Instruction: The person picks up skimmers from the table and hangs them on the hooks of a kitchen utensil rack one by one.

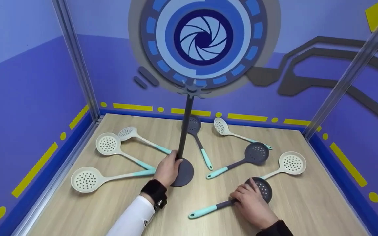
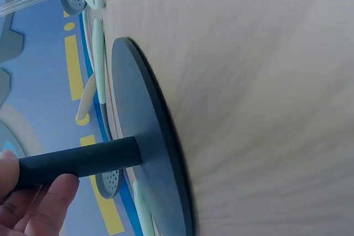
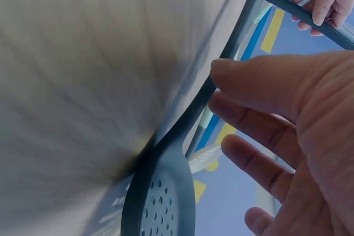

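Note:
My left hand (image 1: 168, 168) grips the thin dark pole (image 1: 185, 131) of an upright stand just above its round base (image 1: 185, 173). A ring of hooks (image 1: 192, 89) tops the pole, with nothing hanging on it. The base is flat on the table in the left wrist view. At the front right, my right hand (image 1: 253, 205) pinches the neck of a dark grey skimmer (image 1: 265, 190) with a mint handle, thumb and index fingertip at the neck in the right wrist view. That skimmer's bowl (image 3: 166, 203) lies low by the tabletop, its handle pointing left.
Three cream skimmers, one nearest (image 1: 85, 179), lie left of the stand. Behind and right of it are two dark grey skimmers, one nearer (image 1: 257, 153), and two cream ones, one at right (image 1: 292, 163). Blue-purple panels (image 1: 28, 131) wall the wooden table (image 1: 162, 213).

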The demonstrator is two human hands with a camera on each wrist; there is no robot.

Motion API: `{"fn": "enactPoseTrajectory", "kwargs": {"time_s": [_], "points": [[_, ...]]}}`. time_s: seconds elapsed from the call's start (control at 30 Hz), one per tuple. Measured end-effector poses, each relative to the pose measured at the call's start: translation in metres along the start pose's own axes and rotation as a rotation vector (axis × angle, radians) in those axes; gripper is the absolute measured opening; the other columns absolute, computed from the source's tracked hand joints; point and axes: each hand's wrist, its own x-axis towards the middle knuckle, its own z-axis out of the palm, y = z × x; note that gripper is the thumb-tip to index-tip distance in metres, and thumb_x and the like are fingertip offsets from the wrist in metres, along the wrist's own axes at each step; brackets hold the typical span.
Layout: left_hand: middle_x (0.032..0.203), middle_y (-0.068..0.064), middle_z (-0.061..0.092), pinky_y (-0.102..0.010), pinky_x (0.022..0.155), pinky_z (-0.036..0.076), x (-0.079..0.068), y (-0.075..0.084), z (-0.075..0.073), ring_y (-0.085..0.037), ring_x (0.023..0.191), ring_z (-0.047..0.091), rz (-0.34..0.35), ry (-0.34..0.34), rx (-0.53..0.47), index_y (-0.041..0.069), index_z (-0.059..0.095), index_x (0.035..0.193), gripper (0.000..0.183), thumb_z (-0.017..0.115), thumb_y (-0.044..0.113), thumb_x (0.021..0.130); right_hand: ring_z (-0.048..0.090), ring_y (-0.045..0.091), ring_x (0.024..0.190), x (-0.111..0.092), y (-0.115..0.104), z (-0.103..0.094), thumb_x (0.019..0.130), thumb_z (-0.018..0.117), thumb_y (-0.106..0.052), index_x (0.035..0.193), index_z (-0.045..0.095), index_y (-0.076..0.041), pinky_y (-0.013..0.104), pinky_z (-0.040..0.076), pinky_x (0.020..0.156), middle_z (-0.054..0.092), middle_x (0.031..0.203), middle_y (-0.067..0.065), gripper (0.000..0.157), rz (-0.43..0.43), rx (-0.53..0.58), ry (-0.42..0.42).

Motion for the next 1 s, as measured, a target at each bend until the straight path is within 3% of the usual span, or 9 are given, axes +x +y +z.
{"fn": "enactPoseTrajectory", "kwargs": {"time_s": [0.2, 0.6, 0.83, 1.0], "points": [[0.108, -0.007, 0.07, -0.041, 0.084, 0.056, 0.0004, -0.0007, 0.0012, -0.025, 0.102, 0.069, -0.01, -0.006, -0.024, 0.012, 0.055, 0.125, 0.025, 0.053, 0.023, 0.103, 0.06, 0.017, 0.104, 0.0006, 0.0012, 0.0025, 0.081, 0.077, -0.009, 0.091, 0.073, -0.026, 0.06, 0.02, 0.119, 0.068, 0.094, -0.011, 0.02, -0.01, 0.004, -0.02], [0.106, -0.006, 0.07, -0.041, 0.084, 0.056, 0.0005, 0.0004, 0.0007, -0.024, 0.101, 0.07, 0.007, 0.007, -0.026, 0.012, 0.057, 0.123, 0.023, 0.055, 0.023, 0.102, 0.062, 0.016, 0.101, 0.0029, 0.0038, 0.0036, 0.083, 0.076, -0.009, 0.089, 0.072, -0.025, 0.06, 0.023, 0.119, 0.067, 0.092, -0.011, 0.018, -0.019, -0.03, -0.049], [0.106, -0.007, 0.07, -0.04, 0.083, 0.055, 0.0018, 0.0027, 0.0019, -0.023, 0.1, 0.069, 0.002, 0.003, -0.04, 0.012, 0.057, 0.122, 0.023, 0.056, 0.023, 0.102, 0.063, 0.015, 0.101, 0.0019, 0.0045, 0.005, 0.083, 0.076, -0.011, 0.09, 0.071, -0.025, 0.059, 0.026, 0.119, 0.067, 0.092, -0.012, 0.016, -0.045, -0.041, -0.021], [0.105, -0.006, 0.07, -0.038, 0.08, 0.055, 0.002, 0.0039, 0.0033, -0.021, 0.097, 0.069, -0.014, -0.006, -0.042, 0.013, 0.056, 0.123, 0.024, 0.056, 0.024, 0.101, 0.062, 0.014, 0.101, 0.0027, 0.0033, -0.0011, 0.084, 0.077, -0.014, 0.09, 0.071, -0.026, 0.058, 0.025, 0.119, 0.066, 0.092, -0.013, 0.014, -0.015, -0.025, -0.015]]}}
